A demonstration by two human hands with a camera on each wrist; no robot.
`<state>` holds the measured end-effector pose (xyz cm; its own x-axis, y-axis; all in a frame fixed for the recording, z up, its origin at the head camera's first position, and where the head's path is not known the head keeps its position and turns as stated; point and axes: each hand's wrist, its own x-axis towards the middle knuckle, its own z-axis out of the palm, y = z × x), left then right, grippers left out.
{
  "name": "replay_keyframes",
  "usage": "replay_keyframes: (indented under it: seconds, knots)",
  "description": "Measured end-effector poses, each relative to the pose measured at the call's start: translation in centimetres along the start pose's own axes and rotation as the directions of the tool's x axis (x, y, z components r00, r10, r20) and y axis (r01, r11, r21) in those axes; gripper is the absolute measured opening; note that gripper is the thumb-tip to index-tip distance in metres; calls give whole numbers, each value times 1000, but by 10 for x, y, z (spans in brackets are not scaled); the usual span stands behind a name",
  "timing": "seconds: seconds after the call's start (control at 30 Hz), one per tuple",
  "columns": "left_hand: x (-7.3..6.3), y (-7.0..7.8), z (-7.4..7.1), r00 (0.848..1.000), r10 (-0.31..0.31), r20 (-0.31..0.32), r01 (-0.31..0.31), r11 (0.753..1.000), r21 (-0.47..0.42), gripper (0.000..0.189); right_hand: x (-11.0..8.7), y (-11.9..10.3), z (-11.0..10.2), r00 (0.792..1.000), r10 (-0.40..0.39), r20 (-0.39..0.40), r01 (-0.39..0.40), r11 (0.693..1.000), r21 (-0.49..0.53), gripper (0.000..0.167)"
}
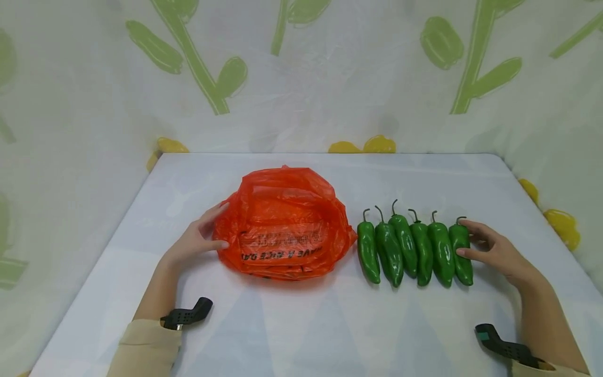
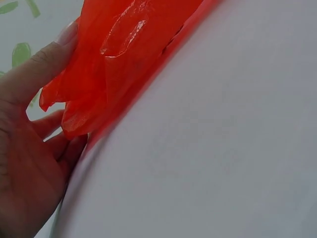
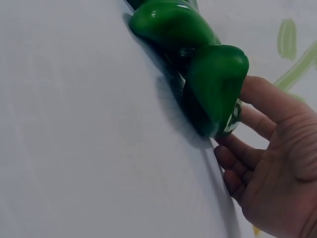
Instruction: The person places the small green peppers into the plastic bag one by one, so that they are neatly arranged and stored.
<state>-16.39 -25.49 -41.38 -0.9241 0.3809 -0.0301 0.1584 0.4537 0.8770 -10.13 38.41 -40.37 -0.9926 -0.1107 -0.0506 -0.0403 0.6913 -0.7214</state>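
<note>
A red plastic bag (image 1: 282,230) with dark printing lies on the white table, its mouth gaping toward the head camera. My left hand (image 1: 200,233) rests at the bag's left edge, thumb and fingers spread apart against the crinkled plastic. In the left wrist view the thumb (image 2: 49,62) touches the bag (image 2: 114,59) while other fingers lie low behind its edge. To the right, several green peppers (image 1: 388,251) lie side by side, stems away from me. My right hand (image 1: 497,251) touches the rightmost pepper (image 1: 461,254) with its thumb and fingers loosely bent at its right side.
The white table (image 1: 301,324) stands against a pale wall covering (image 1: 330,104) with green and yellow plant shapes. The nearest pepper (image 1: 367,254) sits right at the bag's right corner. A black wrist device (image 1: 188,314) is strapped on each forearm.
</note>
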Motion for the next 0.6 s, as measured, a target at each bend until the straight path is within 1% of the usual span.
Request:
replay_keyframes:
  seconds: [0.17, 0.27, 0.33, 0.47, 0.6]
  knots:
    - [1, 0, 2, 1000, -2, 1, 2, 1000, 11, 87, 3, -2, 0, 1000, 28, 13, -28, 1000, -11, 64]
    - [1, 1, 2, 1000, -7, -2, 7, 1000, 23, 87, 5, -6, 0, 998, 52, 45, -51, 999, -12, 66]
    - [-1, 1, 3, 1000, -10, -6, 10, 1000, 23, 87, 6, -8, 0, 996, 73, 52, -71, 997, -36, 67]
    - [-2, -1, 5, 1000, -20, -18, 20, 1000, 14, 87, 8, -8, -1, 994, 108, 32, -106, 993, -59, 65]
    - [-2, -4, 6, 999, -28, -21, 29, 999, 17, 87, 8, -6, -2, 991, 130, 15, -129, 990, -50, 66]
